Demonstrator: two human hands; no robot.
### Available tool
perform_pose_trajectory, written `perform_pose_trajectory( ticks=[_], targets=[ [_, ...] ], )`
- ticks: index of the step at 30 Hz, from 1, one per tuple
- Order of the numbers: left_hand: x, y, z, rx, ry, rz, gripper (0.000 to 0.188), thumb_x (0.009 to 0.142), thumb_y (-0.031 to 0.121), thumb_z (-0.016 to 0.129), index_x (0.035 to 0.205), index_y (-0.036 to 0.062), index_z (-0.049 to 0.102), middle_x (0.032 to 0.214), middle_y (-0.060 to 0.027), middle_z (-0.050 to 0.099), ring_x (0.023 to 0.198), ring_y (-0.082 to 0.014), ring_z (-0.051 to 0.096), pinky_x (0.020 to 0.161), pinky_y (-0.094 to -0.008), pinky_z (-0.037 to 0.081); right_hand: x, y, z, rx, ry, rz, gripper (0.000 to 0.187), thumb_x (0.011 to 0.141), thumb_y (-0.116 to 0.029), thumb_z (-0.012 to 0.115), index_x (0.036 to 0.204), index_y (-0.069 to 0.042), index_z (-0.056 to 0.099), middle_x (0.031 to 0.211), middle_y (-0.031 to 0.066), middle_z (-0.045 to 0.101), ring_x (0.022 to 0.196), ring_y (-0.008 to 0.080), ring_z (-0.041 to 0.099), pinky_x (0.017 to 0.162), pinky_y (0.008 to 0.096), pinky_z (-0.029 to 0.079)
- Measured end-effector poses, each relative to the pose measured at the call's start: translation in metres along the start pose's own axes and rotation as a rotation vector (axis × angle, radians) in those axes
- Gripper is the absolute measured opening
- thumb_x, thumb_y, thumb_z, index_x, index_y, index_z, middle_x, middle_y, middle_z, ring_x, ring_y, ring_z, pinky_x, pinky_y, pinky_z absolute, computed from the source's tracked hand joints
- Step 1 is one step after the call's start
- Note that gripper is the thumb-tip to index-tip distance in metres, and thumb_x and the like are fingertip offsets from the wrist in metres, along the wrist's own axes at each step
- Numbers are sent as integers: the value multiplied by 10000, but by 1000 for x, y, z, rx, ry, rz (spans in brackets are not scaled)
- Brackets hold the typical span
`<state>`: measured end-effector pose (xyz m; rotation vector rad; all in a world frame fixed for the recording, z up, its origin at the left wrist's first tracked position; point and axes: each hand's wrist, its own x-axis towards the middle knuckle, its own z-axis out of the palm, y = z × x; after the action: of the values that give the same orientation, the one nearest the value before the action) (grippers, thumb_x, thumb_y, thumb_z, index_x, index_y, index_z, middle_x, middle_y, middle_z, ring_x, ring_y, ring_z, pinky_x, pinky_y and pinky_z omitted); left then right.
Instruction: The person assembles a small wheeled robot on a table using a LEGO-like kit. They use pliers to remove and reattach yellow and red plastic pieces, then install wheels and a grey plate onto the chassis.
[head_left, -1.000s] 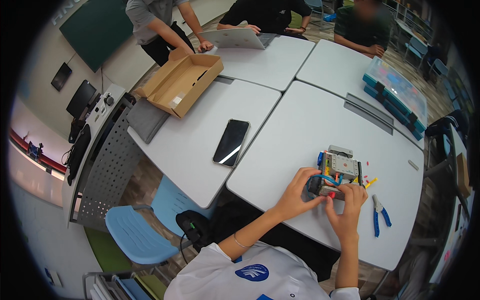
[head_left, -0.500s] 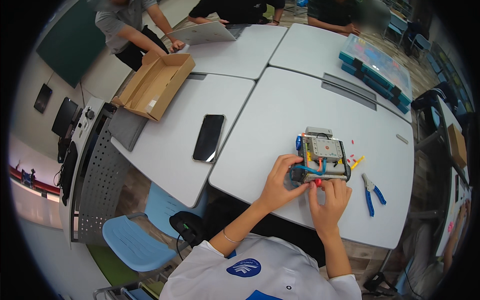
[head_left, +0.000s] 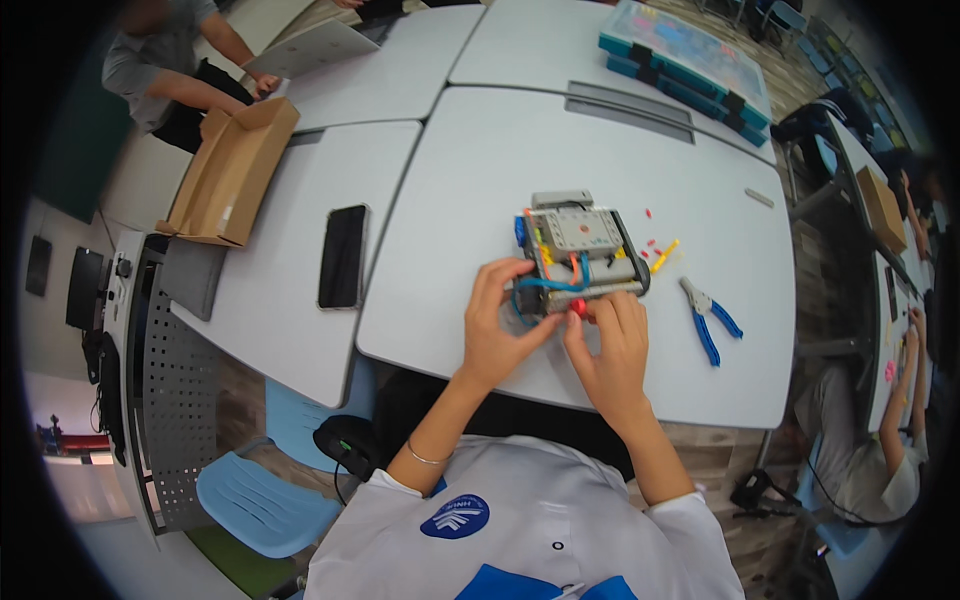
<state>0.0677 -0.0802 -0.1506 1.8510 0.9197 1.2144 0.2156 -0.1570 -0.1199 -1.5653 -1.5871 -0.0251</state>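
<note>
A small toy robot vehicle (head_left: 612, 270) built of grey plastic blocks, with a white control box (head_left: 578, 232) on top and blue and orange cables, stands on the table before me. My left hand (head_left: 497, 325) is closed round its near left corner, thumb reaching toward the front edge. At that edge sits a small round red piece (head_left: 578, 307). Thumb and fingers of my right hand (head_left: 612, 352) pinch about this red piece and the front edge. Blue-handled pliers (head_left: 711, 318) lie right of the robot. Between them are a yellow stick piece (head_left: 665, 256) and several tiny red pieces (head_left: 649, 213).
A phone (head_left: 343, 256) and an open cardboard box (head_left: 236, 170) are at left. Stacked teal storage cases (head_left: 690, 70) stand far right. A grey strip (head_left: 759, 198) lies near the right edge. A co-worker stands by a laptop (head_left: 310, 45) at far left.
The view has shifted, so the table and everything on it appear further left and higher. Both hands stay on the robot in nearly the same grip.
</note>
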Motion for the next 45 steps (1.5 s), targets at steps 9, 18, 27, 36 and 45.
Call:
perform_pose_trajectory(
  ticks=[9,18,27,36,45],
  targets=[
    [-1,-3,1,4,17,-19,656,707,64,884,1283,46,569,1270,-90,549,1202,-214,566,905,-344,583,-6,4,4,159,31,70,209,779,-35,741,953,-8,629,916,108,580,847,291,562,736,389,442],
    [0,-3,2,15,33,-6,654,688,81,895,1261,47,580,1248,-86,556,1171,-208,576,882,-331,580,-3,3,4,130,59,53,199,792,-66,756,938,-15,631,896,92,587,822,270,569,709,385,429],
    [1,4,3,76,59,69,618,665,99,893,1214,57,612,1196,-89,594,1105,-197,616,769,-280,538,2,0,1,13,57,49,147,808,-73,742,858,-31,611,837,88,551,753,274,553,668,391,413],
    [1,5,2,84,47,53,608,662,103,890,1203,61,616,1198,-93,597,1109,-209,616,795,-298,540,2,2,0,14,34,52,152,802,-69,734,831,-29,590,823,99,538,733,291,550,648,399,415],
    [1,5,4,71,51,65,608,657,88,889,1197,53,612,1193,-98,595,1098,-211,618,806,-298,539,3,-1,-1,79,63,120,164,787,-61,742,833,-29,588,802,104,552,715,288,586,633,396,456]
  ],
)
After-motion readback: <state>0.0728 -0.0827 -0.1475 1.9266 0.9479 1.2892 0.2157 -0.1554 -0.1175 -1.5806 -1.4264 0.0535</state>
